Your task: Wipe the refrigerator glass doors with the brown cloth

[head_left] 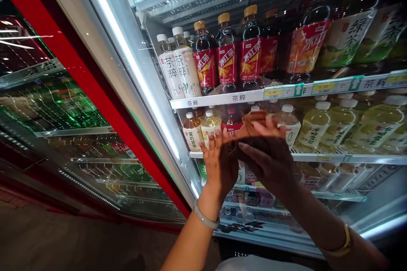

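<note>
Both of my hands are raised before the glass front of a lit drinks cooler. My left hand, with a pale bangle at the wrist, has its fingers apart and pointing up, and holds nothing visible. Close to its right, my right hand is in shadow, fingers stretched toward the left, with a gold bracelet on that wrist. Nothing shows in it. Reflected fingers overlap its upper part. Behind the hands are a pale yellow bottle and a white-labelled bottle. Whether either hand touches the glass is unclear.
Red-labelled tea bottles and white-labelled bottles stand on the shelf above, behind a price rail. Yellowish bottles line the lower shelf at right. A red door frame slants across the left, beside another cooler section.
</note>
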Available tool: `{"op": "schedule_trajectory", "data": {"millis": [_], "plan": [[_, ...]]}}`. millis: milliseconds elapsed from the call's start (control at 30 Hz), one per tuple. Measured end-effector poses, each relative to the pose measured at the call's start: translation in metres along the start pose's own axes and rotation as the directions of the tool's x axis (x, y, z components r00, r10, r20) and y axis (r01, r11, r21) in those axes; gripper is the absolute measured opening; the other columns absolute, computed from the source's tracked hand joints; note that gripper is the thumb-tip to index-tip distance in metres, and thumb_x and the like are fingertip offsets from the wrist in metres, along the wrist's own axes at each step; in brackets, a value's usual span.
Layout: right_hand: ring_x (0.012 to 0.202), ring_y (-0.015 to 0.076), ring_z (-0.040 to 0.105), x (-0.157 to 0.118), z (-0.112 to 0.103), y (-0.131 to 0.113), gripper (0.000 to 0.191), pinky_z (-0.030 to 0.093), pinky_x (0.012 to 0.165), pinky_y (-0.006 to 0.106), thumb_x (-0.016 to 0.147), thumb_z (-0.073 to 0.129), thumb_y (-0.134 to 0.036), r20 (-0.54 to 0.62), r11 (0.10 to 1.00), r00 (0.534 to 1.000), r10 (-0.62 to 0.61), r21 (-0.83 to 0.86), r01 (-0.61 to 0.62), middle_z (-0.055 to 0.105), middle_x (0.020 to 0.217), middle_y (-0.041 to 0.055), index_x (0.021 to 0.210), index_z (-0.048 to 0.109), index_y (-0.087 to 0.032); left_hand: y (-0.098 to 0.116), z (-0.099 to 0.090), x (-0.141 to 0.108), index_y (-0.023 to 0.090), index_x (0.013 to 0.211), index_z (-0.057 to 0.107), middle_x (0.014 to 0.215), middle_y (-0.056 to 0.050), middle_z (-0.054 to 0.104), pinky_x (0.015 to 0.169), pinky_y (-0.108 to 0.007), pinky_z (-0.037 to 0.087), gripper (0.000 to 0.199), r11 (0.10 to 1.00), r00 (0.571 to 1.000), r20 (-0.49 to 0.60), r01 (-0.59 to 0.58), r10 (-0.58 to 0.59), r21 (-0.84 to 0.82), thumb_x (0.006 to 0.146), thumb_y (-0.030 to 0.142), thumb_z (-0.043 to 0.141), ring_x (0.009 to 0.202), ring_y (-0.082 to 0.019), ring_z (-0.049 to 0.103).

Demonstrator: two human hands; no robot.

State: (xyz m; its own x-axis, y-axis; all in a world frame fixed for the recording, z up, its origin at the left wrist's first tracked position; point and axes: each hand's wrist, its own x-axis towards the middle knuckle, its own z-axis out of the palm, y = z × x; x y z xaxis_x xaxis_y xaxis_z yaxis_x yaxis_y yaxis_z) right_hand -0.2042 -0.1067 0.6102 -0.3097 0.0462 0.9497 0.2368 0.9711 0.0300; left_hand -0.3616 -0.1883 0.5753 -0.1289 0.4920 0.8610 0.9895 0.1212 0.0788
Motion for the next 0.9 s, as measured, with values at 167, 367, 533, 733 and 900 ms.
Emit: {"op": "schedule_trajectory", "data": {"millis": [167, 367, 533, 733, 900], "plan": [[0.147, 0.0271, 0.048, -0.048, 0.009, 0.003, 0.037, 0.043, 0.124, 0.053, 0.087, 0.072, -0.006, -0.084, 0.991, 0.995, -0.055, 0.12, 0.065, 0.062, 0.141, 0.0078, 0.117, 0.07, -0.027, 0.009, 0.015, -0.011, 0.023, 0.169, 0.001, 0.175, -0.017, 0.016, 0.131, -0.068, 0.004, 0.093, 1.0, 0.998, -0.062, -0.015, 0.014, -0.006, 0.095, 0.017, 0.057, 0.163, -0.036, 0.011], [0.143, 0.0325, 0.052, 0.007, -0.017, 0.029, 0.046, 0.041, 0.122, 0.063, 0.083, 0.081, -0.013, -0.179, 0.999, 0.983, -0.036, 0.029, 0.042, 0.059, 0.146, 0.0092, 0.123, 0.068, -0.03, 0.025, 0.01, -0.004, 0.022, 0.169, 0.005, 0.175, -0.016, 0.015, 0.13, -0.067, -0.002, 0.089, 0.999, 0.996, -0.083, -0.041, 0.042, 0.022, 0.095, 0.011, 0.053, 0.164, -0.032, 0.009], [0.143, 0.0293, 0.053, -0.029, -0.024, 0.032, 0.039, 0.044, 0.122, 0.058, 0.085, 0.079, -0.012, -0.127, 0.998, 0.991, -0.047, 0.044, 0.053, 0.062, 0.14, 0.0085, 0.119, 0.069, -0.028, 0.035, 0.011, -0.007, 0.019, 0.169, 0.007, 0.172, -0.021, 0.022, 0.126, -0.075, 0.012, 0.091, 0.999, 0.999, 0.03, -0.045, 0.045, -0.008, 0.093, 0.013, 0.056, 0.161, -0.041, 0.019], [0.143, 0.027, 0.052, -0.065, -0.036, 0.042, 0.035, 0.039, 0.125, 0.057, 0.09, 0.072, -0.009, -0.012, 0.999, 0.999, -0.043, -0.023, 0.043, 0.065, 0.134, 0.0075, 0.119, 0.071, -0.029, 0.043, 0.014, -0.009, 0.018, 0.169, 0.007, 0.174, -0.019, 0.015, 0.129, -0.071, 0.009, 0.086, 0.994, 0.994, -0.006, -0.106, 0.106, -0.038, 0.094, 0.01, 0.051, 0.163, -0.035, 0.008], [0.141, 0.035, 0.055, 0.0, -0.065, 0.063, 0.047, 0.042, 0.121, 0.063, 0.082, 0.083, -0.014, -0.183, 0.992, 0.983, 0.011, -0.124, -0.035, 0.06, 0.144, 0.0119, 0.124, 0.067, -0.029, 0.066, 0.016, 0.008, 0.015, 0.168, 0.011, 0.175, -0.014, 0.007, 0.131, -0.065, -0.004, 0.08, 0.975, 0.982, -0.08, -0.179, 0.17, -0.129, 0.096, 0.011, 0.046, 0.165, -0.031, 0.001]]}}
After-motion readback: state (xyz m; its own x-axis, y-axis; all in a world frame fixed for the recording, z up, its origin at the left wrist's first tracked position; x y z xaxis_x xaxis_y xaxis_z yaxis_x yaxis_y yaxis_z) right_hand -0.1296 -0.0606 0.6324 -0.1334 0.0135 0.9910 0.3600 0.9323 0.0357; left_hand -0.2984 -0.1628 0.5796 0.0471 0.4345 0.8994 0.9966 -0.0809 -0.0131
